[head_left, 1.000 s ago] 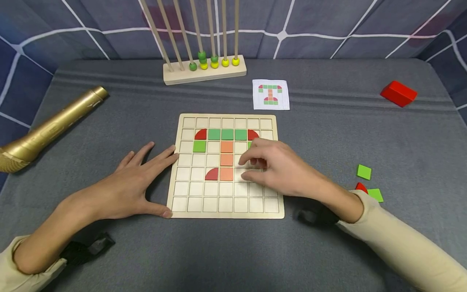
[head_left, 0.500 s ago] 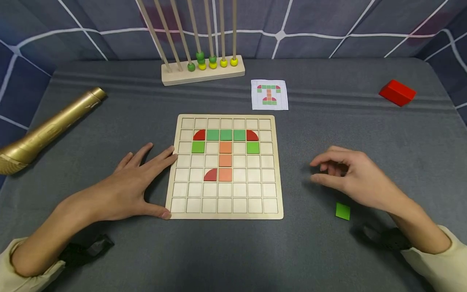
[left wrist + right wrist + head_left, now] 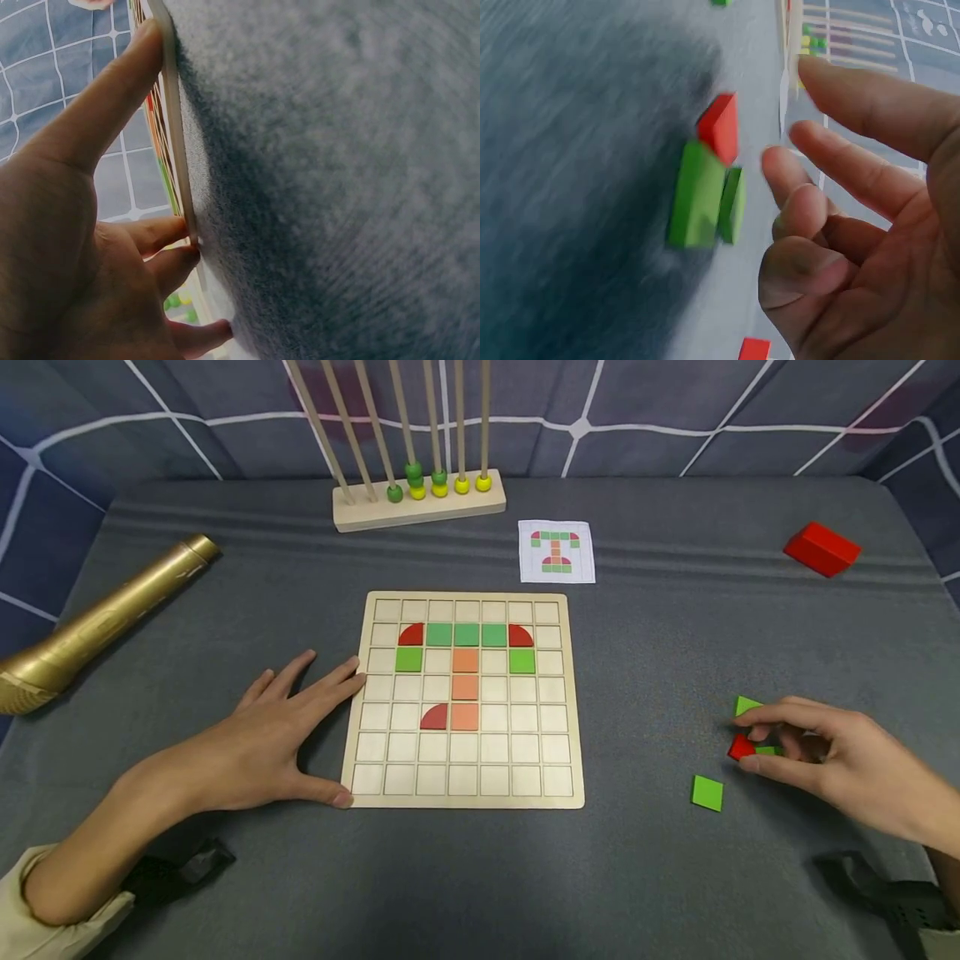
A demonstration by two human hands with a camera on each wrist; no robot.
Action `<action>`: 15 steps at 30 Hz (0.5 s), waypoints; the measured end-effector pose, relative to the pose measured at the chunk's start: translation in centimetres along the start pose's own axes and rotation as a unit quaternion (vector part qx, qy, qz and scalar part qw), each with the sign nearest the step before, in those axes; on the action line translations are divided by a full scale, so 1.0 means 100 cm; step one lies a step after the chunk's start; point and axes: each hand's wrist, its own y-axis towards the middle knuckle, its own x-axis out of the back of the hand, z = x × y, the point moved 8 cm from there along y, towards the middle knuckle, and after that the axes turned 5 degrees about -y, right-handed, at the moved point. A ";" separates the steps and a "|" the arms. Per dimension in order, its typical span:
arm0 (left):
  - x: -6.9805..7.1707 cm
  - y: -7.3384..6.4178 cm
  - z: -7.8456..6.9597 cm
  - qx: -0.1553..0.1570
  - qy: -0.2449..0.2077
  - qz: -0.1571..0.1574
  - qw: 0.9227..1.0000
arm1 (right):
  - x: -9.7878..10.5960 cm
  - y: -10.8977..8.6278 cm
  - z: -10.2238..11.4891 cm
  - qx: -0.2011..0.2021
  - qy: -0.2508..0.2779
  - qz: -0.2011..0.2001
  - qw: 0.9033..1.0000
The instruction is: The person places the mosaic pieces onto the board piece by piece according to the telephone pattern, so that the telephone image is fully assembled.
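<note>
A wooden grid board (image 3: 465,789) lies in the middle of the grey table and carries red, green and orange tiles in a T-like figure. My left hand (image 3: 337,737) lies flat on the table. Its thumb (image 3: 112,97) and fingers (image 3: 161,229) press against the board's left edge (image 3: 176,150). My right hand (image 3: 750,742) is far right of the board, its fingers loosely curved around a red piece (image 3: 741,747) and two green tiles (image 3: 747,706). In the right wrist view its fingers (image 3: 780,161) stand just clear of the red piece (image 3: 720,127) and the green tiles (image 3: 697,195).
Another green tile (image 3: 707,793) lies loose left of the right hand. A pattern card (image 3: 557,552) and a bead rack with rods (image 3: 420,506) stand behind the board. A gold microphone (image 3: 105,618) lies far left, a red block (image 3: 821,550) far right.
My right hand left the board, where a green tile now sits at the right of the third row, and moved right and down to the loose pieces. The left hand stayed put.
</note>
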 end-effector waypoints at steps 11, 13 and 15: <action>0.001 0.001 -0.001 0.001 0.003 0.001 1.000 | -0.006 -0.002 0.005 0.073 -0.062 -0.018 0.995; 0.001 0.001 -0.001 0.001 0.004 0.000 1.000 | -0.007 0.001 0.007 0.073 -0.059 -0.022 0.995; 0.001 0.001 -0.001 0.001 0.003 0.000 1.000 | -0.008 0.004 0.009 0.072 -0.061 -0.027 0.995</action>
